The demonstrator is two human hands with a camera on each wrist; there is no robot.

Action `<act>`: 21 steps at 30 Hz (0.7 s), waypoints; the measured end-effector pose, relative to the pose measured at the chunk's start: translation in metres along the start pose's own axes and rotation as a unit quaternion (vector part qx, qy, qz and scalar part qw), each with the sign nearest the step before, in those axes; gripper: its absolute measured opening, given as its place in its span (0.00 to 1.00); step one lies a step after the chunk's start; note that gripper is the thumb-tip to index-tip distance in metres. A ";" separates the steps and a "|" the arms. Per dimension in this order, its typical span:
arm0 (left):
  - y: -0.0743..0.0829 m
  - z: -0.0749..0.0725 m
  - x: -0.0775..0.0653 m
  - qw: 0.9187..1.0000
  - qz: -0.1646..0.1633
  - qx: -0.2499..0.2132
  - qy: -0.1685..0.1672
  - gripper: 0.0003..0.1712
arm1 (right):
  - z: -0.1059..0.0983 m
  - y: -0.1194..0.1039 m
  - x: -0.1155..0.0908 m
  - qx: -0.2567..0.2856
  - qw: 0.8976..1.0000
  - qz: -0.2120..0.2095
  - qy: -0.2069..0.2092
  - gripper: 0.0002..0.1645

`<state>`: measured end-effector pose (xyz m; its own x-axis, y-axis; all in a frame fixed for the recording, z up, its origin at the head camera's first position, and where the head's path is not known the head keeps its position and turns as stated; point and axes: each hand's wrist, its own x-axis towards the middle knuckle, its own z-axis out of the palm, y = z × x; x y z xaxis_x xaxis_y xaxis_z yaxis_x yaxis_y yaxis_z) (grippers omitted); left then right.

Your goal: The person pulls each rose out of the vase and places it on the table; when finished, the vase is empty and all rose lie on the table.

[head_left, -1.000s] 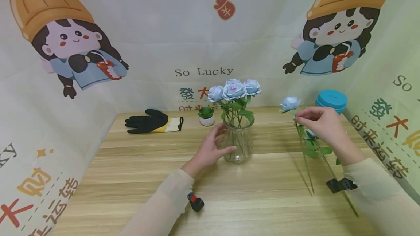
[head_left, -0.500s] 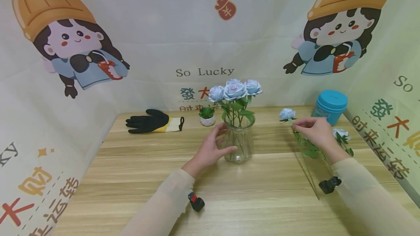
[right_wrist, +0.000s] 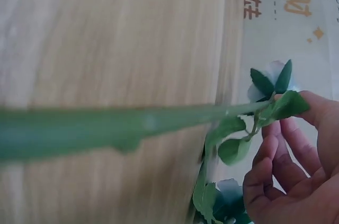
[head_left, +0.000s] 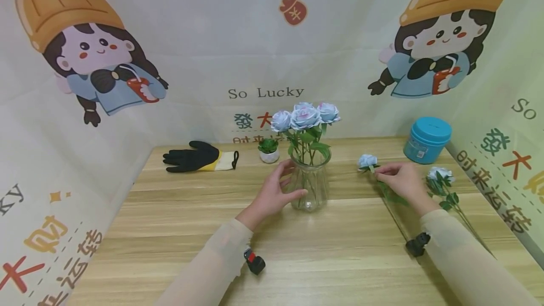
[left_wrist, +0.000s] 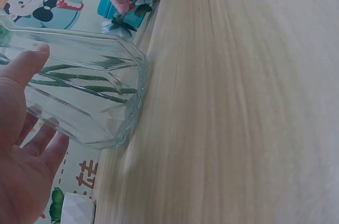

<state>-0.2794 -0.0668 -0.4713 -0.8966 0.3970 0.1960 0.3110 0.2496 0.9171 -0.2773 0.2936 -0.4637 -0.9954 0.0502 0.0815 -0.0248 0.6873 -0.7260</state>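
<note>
My left hand (head_left: 272,195) holds the clear glass vase (head_left: 315,185), thumb across its near side and fingers round the left side. Several pale blue roses (head_left: 305,118) stand upright in it, their green stems (left_wrist: 79,81) showing through the glass. Right of the vase, my right hand (head_left: 403,181) pinches a single pale blue rose (head_left: 367,161) by its stem, just below the bloom. In the right wrist view that long stem (right_wrist: 175,123) runs back past the camera, with leaves (right_wrist: 233,150) by the fingers. Another rose (head_left: 440,174) lies on the table beyond my right wrist.
A blue lidded jar (head_left: 427,140) stands at the back right of the wooden table (head_left: 204,240). Toward the back left lie a black work glove (head_left: 193,157) and a small potted succulent (head_left: 268,150). A printed cloth (head_left: 204,46) closes off the back and sides.
My right hand has moved left and toward me, lowering the rose with it. The jar and the other rose have come into fuller view. My left hand has stayed at the vase.
</note>
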 end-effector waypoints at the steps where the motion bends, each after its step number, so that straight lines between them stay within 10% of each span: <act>1: 0.000 0.000 0.000 1.000 0.000 0.000 0.000 0.50 | 0.001 0.000 0.001 -0.005 1.000 0.003 0.000 0.13; 21: 0.000 0.000 0.000 1.000 0.009 0.005 0.000 0.50 | 0.008 -0.007 -0.005 -0.032 0.999 0.043 -0.011 0.15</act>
<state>-0.2796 -0.0671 -0.4714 -0.8906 0.4021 0.2125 0.3301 0.2502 0.9102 -0.2733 0.2824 -0.4647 -0.9954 0.0961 0.0057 0.0661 0.7258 -0.6847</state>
